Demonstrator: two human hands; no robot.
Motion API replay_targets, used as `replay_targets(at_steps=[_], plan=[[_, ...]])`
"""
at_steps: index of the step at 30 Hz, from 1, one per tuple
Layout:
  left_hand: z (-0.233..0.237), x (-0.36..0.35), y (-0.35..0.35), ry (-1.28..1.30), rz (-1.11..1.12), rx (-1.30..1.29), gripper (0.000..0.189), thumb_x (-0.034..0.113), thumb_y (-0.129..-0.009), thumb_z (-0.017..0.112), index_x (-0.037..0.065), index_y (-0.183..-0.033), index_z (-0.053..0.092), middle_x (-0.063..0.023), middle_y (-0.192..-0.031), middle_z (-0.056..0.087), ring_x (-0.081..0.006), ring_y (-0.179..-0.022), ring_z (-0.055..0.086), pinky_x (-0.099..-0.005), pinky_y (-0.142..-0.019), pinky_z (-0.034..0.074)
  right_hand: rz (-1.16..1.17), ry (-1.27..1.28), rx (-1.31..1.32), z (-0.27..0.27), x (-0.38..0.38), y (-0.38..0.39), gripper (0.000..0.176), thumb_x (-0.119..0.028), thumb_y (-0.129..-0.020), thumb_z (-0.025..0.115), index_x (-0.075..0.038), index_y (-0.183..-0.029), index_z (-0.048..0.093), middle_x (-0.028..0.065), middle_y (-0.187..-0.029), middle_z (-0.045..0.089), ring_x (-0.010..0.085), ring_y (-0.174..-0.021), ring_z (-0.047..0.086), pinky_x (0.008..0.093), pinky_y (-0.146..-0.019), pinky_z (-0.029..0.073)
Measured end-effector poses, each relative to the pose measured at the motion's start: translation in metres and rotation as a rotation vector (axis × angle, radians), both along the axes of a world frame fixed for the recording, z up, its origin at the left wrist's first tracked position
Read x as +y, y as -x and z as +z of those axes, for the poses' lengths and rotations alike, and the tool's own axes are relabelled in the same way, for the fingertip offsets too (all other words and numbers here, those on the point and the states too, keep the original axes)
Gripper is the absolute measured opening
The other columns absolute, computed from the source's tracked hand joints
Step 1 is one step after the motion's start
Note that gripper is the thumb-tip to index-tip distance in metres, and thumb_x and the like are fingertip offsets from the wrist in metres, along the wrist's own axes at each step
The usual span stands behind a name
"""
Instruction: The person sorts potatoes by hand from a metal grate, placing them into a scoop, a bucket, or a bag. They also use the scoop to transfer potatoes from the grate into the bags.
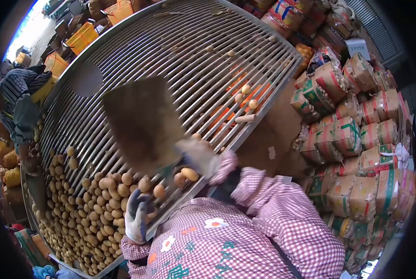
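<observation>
My right hand (202, 157), in a pale glove, grips the edge of a flat, square brown board-like thing (140, 121). It is smeared by motion and hangs over the metal roller bars. My left hand (137, 217), in a white glove with dark blue fingers, is at the near rim with its fingers curled. A potato (150, 213) shows partly at its palm side. Many potatoes (89, 216) lie heaped on the left part of the rack (203, 60). Just below the brown board, a yellow potato (190, 174) lies near the rim.
A few potatoes (246, 89) and a wooden handle (244, 119) lie toward the right end of the rack. Stacked filled cardboard boxes (345, 135) stand to the right. Yellow crates (81, 38) line the far left side. Another person's sleeve (25, 116) is at the left edge.
</observation>
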State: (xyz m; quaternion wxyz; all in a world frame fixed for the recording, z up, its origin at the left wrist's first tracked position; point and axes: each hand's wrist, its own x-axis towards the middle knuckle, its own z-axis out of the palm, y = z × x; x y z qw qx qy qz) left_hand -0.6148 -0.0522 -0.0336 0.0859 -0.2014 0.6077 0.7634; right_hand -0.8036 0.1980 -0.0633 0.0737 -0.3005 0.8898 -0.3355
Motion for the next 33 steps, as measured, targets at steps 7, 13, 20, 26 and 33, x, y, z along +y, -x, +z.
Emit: replay_targets(at_steps=[7,13,20,26,33], plan=[[-0.082,-0.015,-0.055,0.500,0.391,0.036,0.047,0.008,-0.105,0.051,-0.003,-0.149,0.042,-0.0162,-0.143,0.054,-0.0231,-0.130,0.052,-0.0352,-0.109,0.042,-0.247,-0.781,0.851,0.057,0.302,0.127,0.025,-0.011,-0.088,0.060,0.000,-0.110,0.064,0.0271,-0.092,0.062,0.0420,-0.078,0.061,0.0476,-0.075,0.054],[-0.103,-0.008,-0.100,1.114,0.187,-0.060,0.047,0.005,-0.096,0.053,-0.004,-0.143,0.050,-0.0235,-0.147,0.049,-0.0354,-0.141,0.043,-0.0428,-0.117,0.035,-0.631,-0.893,0.245,0.154,0.362,0.194,0.035,-0.023,-0.089,0.051,-0.003,-0.116,0.060,0.0271,-0.114,0.068,0.0403,-0.111,0.065,0.0491,-0.095,0.051],[-0.106,-0.001,-0.101,1.401,0.018,-0.101,0.042,0.010,-0.095,0.056,-0.002,-0.136,0.057,-0.0213,-0.145,0.051,-0.0415,-0.142,0.039,-0.0508,-0.118,0.031,0.522,-1.442,0.206,0.137,0.361,0.289,0.017,-0.016,-0.081,0.063,-0.005,-0.083,0.076,0.0183,-0.092,0.073,0.0352,-0.094,0.072,0.0407,-0.082,0.058],[-0.104,0.003,-0.100,1.424,0.044,-0.111,0.039,0.011,-0.094,0.056,0.000,-0.131,0.061,-0.0190,-0.143,0.054,-0.0404,-0.143,0.040,-0.0511,-0.118,0.031,1.012,-1.422,0.217,0.114,0.282,0.347,0.010,-0.016,-0.076,0.068,-0.010,-0.080,0.077,0.0148,-0.085,0.073,0.0343,-0.085,0.072,0.0437,-0.072,0.059],[-0.099,0.006,-0.095,1.431,0.078,-0.087,0.035,0.010,-0.090,0.060,0.001,-0.124,0.065,-0.0187,-0.140,0.057,-0.0411,-0.140,0.044,-0.0515,-0.116,0.034,0.715,-1.078,0.043,0.155,0.209,0.384,0.026,-0.017,-0.074,0.070,-0.003,-0.096,0.074,0.0183,-0.097,0.069,0.0356,-0.096,0.069,0.0422,-0.084,0.056]])
